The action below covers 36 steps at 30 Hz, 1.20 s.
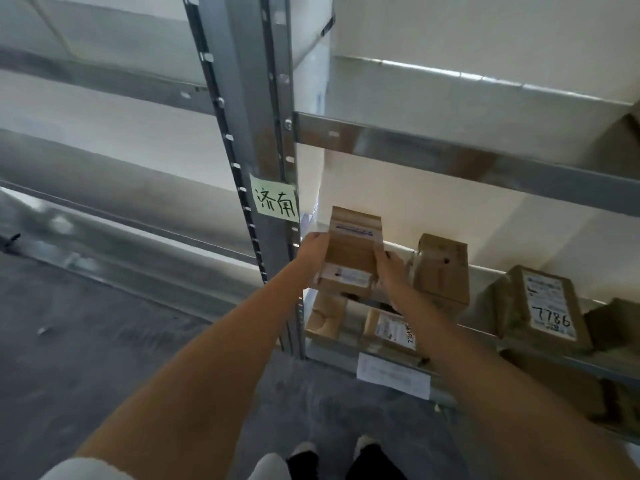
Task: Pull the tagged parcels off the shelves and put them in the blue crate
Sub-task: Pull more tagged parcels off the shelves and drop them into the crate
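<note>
**Parcel could slip at the shelf's left end**

While the left hand (pixel 313 251) and right hand (pixel 391 271) clamp the parcel (pixel 351 251) between them above the shelf (pixel 485 332) edge, it may slide free or knock the neighbouring box (pixel 441 271); no crate shows.

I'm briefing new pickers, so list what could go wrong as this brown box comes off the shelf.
1. The left hand and right hand grip the tall brown cardboard parcel only by its sides, so it might slip.
2. The upright brown box beside it stands close to the right hand and could get knocked over.
3. The blue crate is out of view, so carrying means turning away from the grey metal shelf.
</note>
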{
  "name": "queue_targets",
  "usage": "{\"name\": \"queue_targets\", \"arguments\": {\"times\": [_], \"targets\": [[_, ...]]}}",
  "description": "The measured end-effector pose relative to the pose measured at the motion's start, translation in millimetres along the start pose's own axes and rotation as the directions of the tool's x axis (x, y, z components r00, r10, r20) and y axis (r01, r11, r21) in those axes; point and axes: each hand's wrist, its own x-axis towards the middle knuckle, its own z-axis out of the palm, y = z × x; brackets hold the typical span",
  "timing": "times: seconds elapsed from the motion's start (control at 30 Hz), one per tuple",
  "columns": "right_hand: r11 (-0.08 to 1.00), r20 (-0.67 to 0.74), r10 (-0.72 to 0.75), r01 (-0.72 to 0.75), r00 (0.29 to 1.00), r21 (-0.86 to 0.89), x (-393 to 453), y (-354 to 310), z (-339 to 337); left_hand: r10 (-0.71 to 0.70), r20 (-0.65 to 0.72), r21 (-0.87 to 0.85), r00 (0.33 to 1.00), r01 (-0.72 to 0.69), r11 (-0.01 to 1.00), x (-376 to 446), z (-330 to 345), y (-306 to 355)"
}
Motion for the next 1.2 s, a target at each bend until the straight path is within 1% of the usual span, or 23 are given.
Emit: {"name": "queue_targets", "arguments": {"times": [0.07, 0.13, 0.23, 0.33, 0.43, 0.53, 0.77, 0.83, 0.93, 1.07, 1.2], "targets": [[0.995, -0.088, -0.033, 0.041, 0.996, 0.092, -13.1, -11.2, -10.0, -0.001, 0.018, -0.033, 1.0, 0.002, 0.999, -9.1, -4.3, 7.4], [0.986, -0.137, -0.041, 0.063, 0.99, 0.155, -23.2, -18.8, -23.0, 0.02, 0.049, -0.098, 0.999, -0.015, 0.995, -14.4, -5.8, 13.1], [0.964, -0.155, -0.059, 0.097, 0.986, 0.246, -32.5, -26.3, -33.5, 0.02, 0.102, -0.227, 0.995, 0.004, 0.974, -19.7, -10.2, 20.4], [0.947, -0.129, -0.054, 0.092, 0.99, 0.307, -39.7, -37.6, -37.4, 0.06, 0.098, -0.253, 0.993, -0.033, 0.967, -26.1, -13.0, 21.4], [0.945, -0.122, -0.043, 0.08, 0.992, 0.317, -42.6, -44.4, -41.0, 0.07, 0.078, -0.244, 0.995, -0.049, 0.969, -29.2, -13.9, 22.1], [0.946, -0.092, -0.077, 0.102, 0.993, 0.309, -44.7, -44.4, -40.9, 0.089, 0.078, -0.235, 0.993, -0.069, 0.97, -32.1, -14.9, 22.7], [0.955, -0.116, -0.075, 0.105, 0.99, 0.276, -46.3, -35.3, -41.4, 0.075, 0.098, -0.196, 0.992, -0.054, 0.979, -30.7, -10.9, 21.4], [0.954, -0.118, -0.066, 0.098, 0.991, 0.283, -45.9, -35.0, -41.4, 0.078, 0.101, -0.219, 0.992, -0.055, 0.974, -33.4, -9.9, 23.8], [0.948, -0.13, -0.057, 0.094, 0.99, 0.305, -44.2, -33.6, -40.3, 0.086, 0.121, -0.273, 0.989, -0.05, 0.961, -34.3, -8.0, 24.0], [0.916, -0.153, -0.027, 0.086, 0.988, 0.392, -41.1, -28.4, -37.0, 0.073, 0.119, -0.259, 0.99, -0.04, 0.965, -28.5, -8.8, 17.3], [0.905, -0.085, -0.014, 0.049, 0.996, 0.423, -37.8, -20.2, -30.5, 0.043, 0.165, -0.279, 0.985, 0.005, 0.96, -17.1, -3.6, 6.1]]}}
